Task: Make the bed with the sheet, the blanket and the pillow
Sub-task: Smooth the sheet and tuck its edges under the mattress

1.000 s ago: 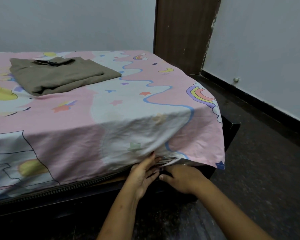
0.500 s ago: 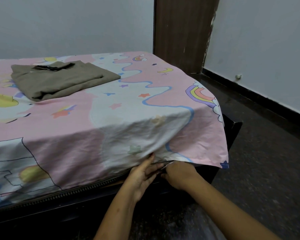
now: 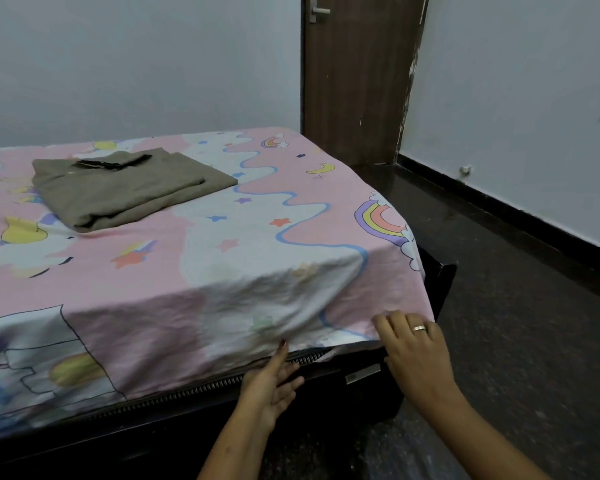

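A pink and white sheet [image 3: 222, 271] with rainbows and stars covers the mattress and hangs over its near side. A folded olive-brown blanket [image 3: 125, 188] lies on top, toward the back left. My left hand [image 3: 274, 379] reaches with straight fingers under the sheet's lower edge, against the mattress zipper. My right hand [image 3: 413, 348] is at the hanging corner of the sheet near the bed's right end, fingers bent onto the cloth edge; a ring shows on one finger. No pillow is in view.
The dark bed frame [image 3: 437, 282] juts out at the right corner. A brown door [image 3: 357, 77] stands behind the bed's far corner. Dark floor [image 3: 516, 306] runs along the right, bounded by a white wall with a black skirting.
My right hand has moved right and up, from under the sheet beside the left hand to the hanging corner. My left hand stays tucked at the sheet's edge. The view has tilted up.
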{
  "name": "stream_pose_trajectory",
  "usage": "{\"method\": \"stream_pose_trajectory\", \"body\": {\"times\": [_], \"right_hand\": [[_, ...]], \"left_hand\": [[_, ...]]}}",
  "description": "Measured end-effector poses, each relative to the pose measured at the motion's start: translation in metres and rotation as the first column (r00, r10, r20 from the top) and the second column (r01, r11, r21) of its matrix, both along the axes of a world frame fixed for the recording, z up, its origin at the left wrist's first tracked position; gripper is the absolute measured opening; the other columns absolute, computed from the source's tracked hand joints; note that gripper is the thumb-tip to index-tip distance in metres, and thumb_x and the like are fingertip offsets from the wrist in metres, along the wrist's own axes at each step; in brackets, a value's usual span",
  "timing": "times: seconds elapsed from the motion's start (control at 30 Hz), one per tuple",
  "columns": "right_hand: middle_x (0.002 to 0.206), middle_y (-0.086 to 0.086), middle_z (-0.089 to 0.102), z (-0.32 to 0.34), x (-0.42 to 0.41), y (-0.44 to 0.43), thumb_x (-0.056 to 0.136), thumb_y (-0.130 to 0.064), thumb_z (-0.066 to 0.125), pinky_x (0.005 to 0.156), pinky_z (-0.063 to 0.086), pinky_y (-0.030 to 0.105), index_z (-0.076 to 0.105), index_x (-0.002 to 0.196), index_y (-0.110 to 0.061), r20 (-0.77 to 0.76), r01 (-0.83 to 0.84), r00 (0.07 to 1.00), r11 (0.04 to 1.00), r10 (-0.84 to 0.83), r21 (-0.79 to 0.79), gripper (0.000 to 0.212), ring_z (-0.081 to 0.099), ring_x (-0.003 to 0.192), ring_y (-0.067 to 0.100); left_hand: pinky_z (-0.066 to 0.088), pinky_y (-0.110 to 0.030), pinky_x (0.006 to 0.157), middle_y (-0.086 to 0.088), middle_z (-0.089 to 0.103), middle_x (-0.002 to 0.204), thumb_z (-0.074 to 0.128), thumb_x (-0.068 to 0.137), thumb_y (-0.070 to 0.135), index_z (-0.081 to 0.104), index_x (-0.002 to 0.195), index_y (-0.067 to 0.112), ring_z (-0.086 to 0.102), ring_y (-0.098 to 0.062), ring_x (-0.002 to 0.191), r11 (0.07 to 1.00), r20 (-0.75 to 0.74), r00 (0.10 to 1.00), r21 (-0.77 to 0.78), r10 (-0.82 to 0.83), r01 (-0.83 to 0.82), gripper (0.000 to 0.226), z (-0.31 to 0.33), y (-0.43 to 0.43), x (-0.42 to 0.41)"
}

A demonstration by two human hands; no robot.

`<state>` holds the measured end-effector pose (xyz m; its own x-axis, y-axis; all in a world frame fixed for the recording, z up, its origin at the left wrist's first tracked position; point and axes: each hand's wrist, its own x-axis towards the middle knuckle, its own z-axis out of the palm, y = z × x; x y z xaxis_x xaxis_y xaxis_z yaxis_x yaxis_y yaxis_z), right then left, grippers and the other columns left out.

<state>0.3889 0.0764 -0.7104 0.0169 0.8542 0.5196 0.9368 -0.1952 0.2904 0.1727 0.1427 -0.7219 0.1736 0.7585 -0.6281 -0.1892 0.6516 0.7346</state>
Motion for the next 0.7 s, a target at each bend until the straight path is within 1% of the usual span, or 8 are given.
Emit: {"method": "stream_pose_trajectory", "body": {"times": [0.07, 0.13, 0.27, 0.4, 0.47, 0.57, 0.63, 0.7], "right_hand": [[0.080, 0.005, 0.053, -0.011, 0.013, 0.000, 0.072, -0.016, 0.048, 0.059, 0.041, 0.038, 0.056, 0.095, -0.017, 0.016, 0.002, 1.000, 0.998, -0.003, 0.063, 0.025, 0.057, 0.071, 0.029], [0.074, 0.006, 0.053, -0.017, 0.025, 0.001, 0.075, -0.013, 0.042, 0.056, 0.042, 0.037, 0.057, 0.093, -0.015, 0.023, 0.007, 1.000, 0.996, -0.009, 0.084, 0.024, 0.056, 0.065, 0.030], [0.075, 0.007, 0.053, -0.023, 0.035, 0.005, 0.074, -0.013, 0.042, 0.054, 0.043, 0.038, 0.053, 0.095, -0.014, 0.026, -0.046, 0.999, 0.991, 0.043, 0.126, 0.023, 0.056, 0.064, 0.031], [0.088, 0.006, 0.057, -0.024, 0.032, 0.009, 0.076, -0.015, 0.047, 0.059, 0.035, 0.037, 0.055, 0.105, -0.014, 0.089, -0.091, 0.993, 0.973, 0.074, 0.214, 0.030, 0.055, 0.071, 0.029], [0.089, 0.004, 0.058, -0.022, 0.029, 0.014, 0.076, -0.017, 0.047, 0.062, 0.032, 0.036, 0.054, 0.107, -0.016, 0.107, -0.114, 0.990, 0.962, 0.090, 0.247, 0.032, 0.055, 0.072, 0.027], [0.076, 0.003, 0.053, -0.020, 0.029, 0.022, 0.077, -0.014, 0.047, 0.060, 0.032, 0.036, 0.056, 0.095, -0.017, 0.088, -0.092, 0.993, 0.966, 0.073, 0.243, 0.020, 0.054, 0.068, 0.027], [0.070, 0.004, 0.050, -0.018, 0.030, 0.025, 0.075, -0.010, 0.046, 0.058, 0.034, 0.036, 0.057, 0.085, -0.017, 0.058, -0.064, 0.997, 0.974, 0.053, 0.219, 0.016, 0.053, 0.064, 0.028], [0.067, 0.005, 0.050, -0.017, 0.030, 0.028, 0.072, -0.009, 0.044, 0.056, 0.036, 0.036, 0.057, 0.079, -0.015, 0.018, -0.059, 0.998, 0.980, 0.056, 0.190, 0.017, 0.053, 0.059, 0.028]], "left_hand": [[0.043, -0.015, 0.044, 0.005, 0.070, 0.065, 0.067, 0.085, 0.034, 0.063, 0.084, 0.014, 0.067, -0.011, 0.054, 0.996, 0.060, 0.995, -0.008, 0.086, -0.085, 0.020, -0.001, 0.000, 0.006], [0.039, -0.010, 0.035, 0.007, 0.066, 0.051, 0.068, 0.085, 0.026, 0.062, 0.077, 0.013, 0.063, -0.004, 0.043, 0.987, 0.110, 0.981, -0.017, 0.159, -0.158, 0.016, -0.003, 0.002, 0.010], [0.038, -0.009, 0.035, 0.006, 0.065, 0.049, 0.070, 0.083, 0.019, 0.063, 0.076, 0.011, 0.060, -0.002, 0.039, 0.970, 0.164, 0.957, -0.010, 0.239, -0.241, 0.013, -0.008, 0.000, 0.017], [0.038, -0.009, 0.035, 0.006, 0.064, 0.050, 0.071, 0.082, 0.018, 0.064, 0.075, 0.011, 0.059, -0.002, 0.039, 0.966, 0.190, 0.948, -0.003, 0.254, -0.258, 0.012, -0.007, 0.001, 0.019], [0.039, -0.010, 0.035, 0.005, 0.064, 0.049, 0.070, 0.083, 0.018, 0.061, 0.076, 0.009, 0.059, -0.003, 0.040, 0.969, 0.207, 0.948, 0.006, 0.242, -0.249, 0.014, -0.005, 0.003, 0.019], [0.039, -0.011, 0.035, 0.004, 0.062, 0.047, 0.069, 0.085, 0.017, 0.059, 0.074, 0.008, 0.059, -0.004, 0.041, 0.976, 0.166, 0.965, 0.055, 0.201, -0.212, 0.017, -0.004, 0.004, 0.021], [0.039, -0.014, 0.037, 0.004, 0.059, 0.045, 0.068, 0.085, 0.018, 0.056, 0.069, 0.009, 0.059, -0.006, 0.042, 0.981, 0.080, 0.986, 0.114, 0.149, -0.158, 0.022, -0.007, 0.001, 0.020], [0.039, -0.018, 0.043, 0.000, 0.058, 0.045, 0.068, 0.086, 0.020, 0.053, 0.061, 0.008, 0.058, -0.010, 0.044, 0.983, -0.018, 0.995, 0.157, 0.095, -0.091, 0.031, -0.014, -0.002, 0.017]]}}
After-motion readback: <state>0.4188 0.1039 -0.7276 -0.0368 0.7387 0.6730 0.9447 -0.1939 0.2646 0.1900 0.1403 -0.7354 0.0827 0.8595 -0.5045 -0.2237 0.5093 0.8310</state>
